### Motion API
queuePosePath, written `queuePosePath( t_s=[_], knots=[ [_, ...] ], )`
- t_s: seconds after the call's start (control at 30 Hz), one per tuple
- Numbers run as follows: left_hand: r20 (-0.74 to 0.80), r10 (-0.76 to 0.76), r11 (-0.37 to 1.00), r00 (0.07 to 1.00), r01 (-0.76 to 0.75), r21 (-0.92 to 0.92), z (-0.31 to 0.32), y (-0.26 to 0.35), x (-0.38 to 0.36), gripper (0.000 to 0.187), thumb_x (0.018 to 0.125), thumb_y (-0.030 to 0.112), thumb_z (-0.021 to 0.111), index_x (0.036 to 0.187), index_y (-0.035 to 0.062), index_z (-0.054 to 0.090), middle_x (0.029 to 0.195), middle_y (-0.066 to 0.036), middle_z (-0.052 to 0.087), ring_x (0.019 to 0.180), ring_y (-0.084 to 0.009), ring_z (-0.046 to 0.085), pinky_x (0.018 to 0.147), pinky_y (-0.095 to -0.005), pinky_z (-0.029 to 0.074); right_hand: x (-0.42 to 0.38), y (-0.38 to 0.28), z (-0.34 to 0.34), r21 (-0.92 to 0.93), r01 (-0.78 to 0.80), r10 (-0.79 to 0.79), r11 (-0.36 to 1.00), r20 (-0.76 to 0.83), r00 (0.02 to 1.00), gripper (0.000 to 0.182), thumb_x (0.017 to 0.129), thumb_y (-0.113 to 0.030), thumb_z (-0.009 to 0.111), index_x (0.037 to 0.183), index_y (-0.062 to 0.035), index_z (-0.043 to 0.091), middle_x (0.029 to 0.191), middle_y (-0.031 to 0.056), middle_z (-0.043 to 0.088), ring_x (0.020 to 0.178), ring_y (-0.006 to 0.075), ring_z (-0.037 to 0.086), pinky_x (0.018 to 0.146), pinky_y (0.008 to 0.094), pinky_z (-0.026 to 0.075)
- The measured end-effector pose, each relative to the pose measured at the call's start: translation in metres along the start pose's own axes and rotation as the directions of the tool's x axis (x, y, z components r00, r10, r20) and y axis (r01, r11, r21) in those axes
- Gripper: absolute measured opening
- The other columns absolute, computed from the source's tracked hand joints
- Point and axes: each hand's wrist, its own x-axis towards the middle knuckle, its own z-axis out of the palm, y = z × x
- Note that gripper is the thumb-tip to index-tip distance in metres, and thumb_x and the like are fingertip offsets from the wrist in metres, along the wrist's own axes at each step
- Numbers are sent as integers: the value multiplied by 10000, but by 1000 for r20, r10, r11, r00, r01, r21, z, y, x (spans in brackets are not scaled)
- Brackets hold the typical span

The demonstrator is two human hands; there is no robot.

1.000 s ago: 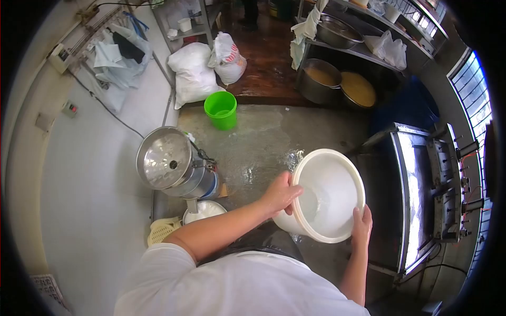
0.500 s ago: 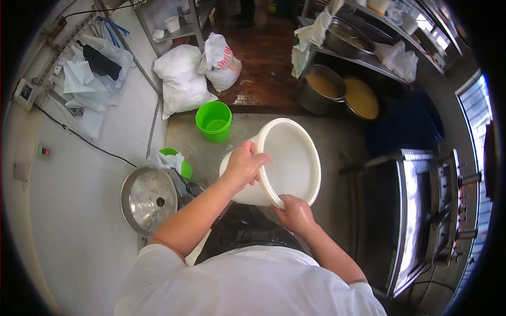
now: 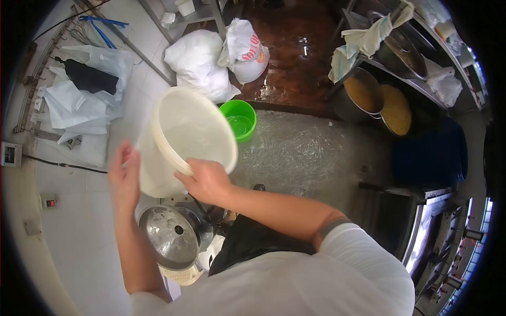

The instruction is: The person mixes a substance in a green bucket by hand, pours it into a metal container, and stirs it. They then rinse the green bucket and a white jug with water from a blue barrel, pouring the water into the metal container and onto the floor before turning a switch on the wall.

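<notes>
A large white plastic bucket [image 3: 150, 168] is held up tilted in front of me, its mouth facing up and to the right. My right hand [image 3: 208, 181] grips its near rim, thumb and fingers wrapped over the edge. Beside the bucket's left wall is my left hand [image 3: 125, 176], slightly smeared by motion, with its fingers raised and apart. Below the bucket sits a round steel bowl-shaped machine part [image 3: 168, 237] with a dark hole in its middle. Just behind the bucket, a bright green bucket [image 3: 240, 121] stands on the floor.
White sacks [image 3: 197, 60] lean at the back near a metal rack. To the right, a steel pot [image 3: 363, 95] and a wide container of yellowish contents [image 3: 396, 110] sit under a shelf. A blue barrel [image 3: 429, 152] and a steel machine [image 3: 421, 226] stand nearer. The concrete floor [image 3: 295, 152] looks wet.
The white bucket has moved left, over the steel bowl. My left hand has come off the rim to the bucket's left side; my right hand still grips the rim. My view has shifted left.
</notes>
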Motion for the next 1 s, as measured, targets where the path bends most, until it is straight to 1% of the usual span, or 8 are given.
queuePosePath(
  t_s=[0.17, 0.23, 0.27, 0.33, 0.53, 0.63, 0.77, 1.0],
  knots=[
    [-69, -109, 981, 992, 119, 151, -47, -19, -37, 418, 1049, 238, 622, 1386, -8, 593, 1326, -138, 620, 1220, -230, 584, 984, -374, 511, 102, 75, 81, 320, -142, 162, 937, -36, 986, 439, 951, -439, 703, 958, 0, 693, 842, 230, 717, 751, 393, 710, 725, 496, 555],
    [-51, -120, 962, 991, 129, 241, -59, -26, -57, 397, 1049, 220, 612, 1374, -7, 594, 1348, -140, 609, 1231, -238, 581, 986, -382, 512, 128, 123, 116, 708, -448, 458, 547, 195, 867, 423, 969, -424, 736, 1044, -9, 702, 841, 101, 729, 714, 285, 700, 726, 445, 574],
    [-54, -147, 941, 988, 157, 300, -59, -24, -67, 383, 1047, 208, 606, 1364, -8, 593, 1365, -142, 596, 1236, -248, 579, 987, -386, 510, 136, 148, 128, 711, -456, 461, 536, 205, 863, 423, 969, -424, 736, 1044, -9, 702, 841, 101, 729, 714, 285, 700, 726, 445, 574],
    [-59, -186, 911, 981, 195, 363, -61, -30, -87, 370, 1045, 197, 600, 1353, -8, 592, 1381, -144, 582, 1242, -257, 578, 988, -390, 508, 141, 185, 139, 831, -517, 531, 206, 350, 772, 439, 964, -412, 758, 1132, -13, 683, 986, 81, 724, 843, 254, 702, 775, 457, 581],
    [-64, -249, 896, 966, 255, 363, -67, -44, -111, 368, 1027, 170, 611, 1342, -18, 591, 1380, -156, 582, 1237, -280, 583, 1001, -398, 500, 152, 241, 122, 851, -524, 624, -38, 430, 653, 532, 950, -402, 780, 1215, 45, 665, 1089, 135, 710, 914, 259, 700, 761, 446, 595],
    [-64, -237, 910, 969, 245, 335, -68, -46, -103, 356, 1028, 165, 606, 1331, -22, 598, 1371, -152, 591, 1243, -277, 582, 998, -392, 502, 141, 236, 121, 889, -451, 557, -84, 417, 718, 533, 956, -390, 777, 1236, 44, 648, 1162, 130, 691, 1008, 257, 684, 797, 459, 590],
    [-57, -188, 939, 981, 196, 282, -66, -43, -81, 350, 1039, 183, 608, 1320, -26, 606, 1359, -147, 601, 1234, -264, 585, 987, -379, 507, 117, 188, 82, 898, -438, 596, 38, 331, 732, 517, 958, -377, 776, 1219, 52, 654, 1092, 124, 707, 935, 252, 697, 783, 437, 595],
    [38, -130, 986, 991, 125, 111, -15, -44, -29, 381, 1049, 241, 625, 1327, -20, 616, 1283, -141, 651, 1168, -236, 619, 993, -362, 501, 44, 128, -33, 681, -446, 520, 581, 111, 847, 489, 989, -399, 729, 1135, 66, 699, 973, 128, 735, 798, 194, 683, 737, 378, 568]
  ],
)
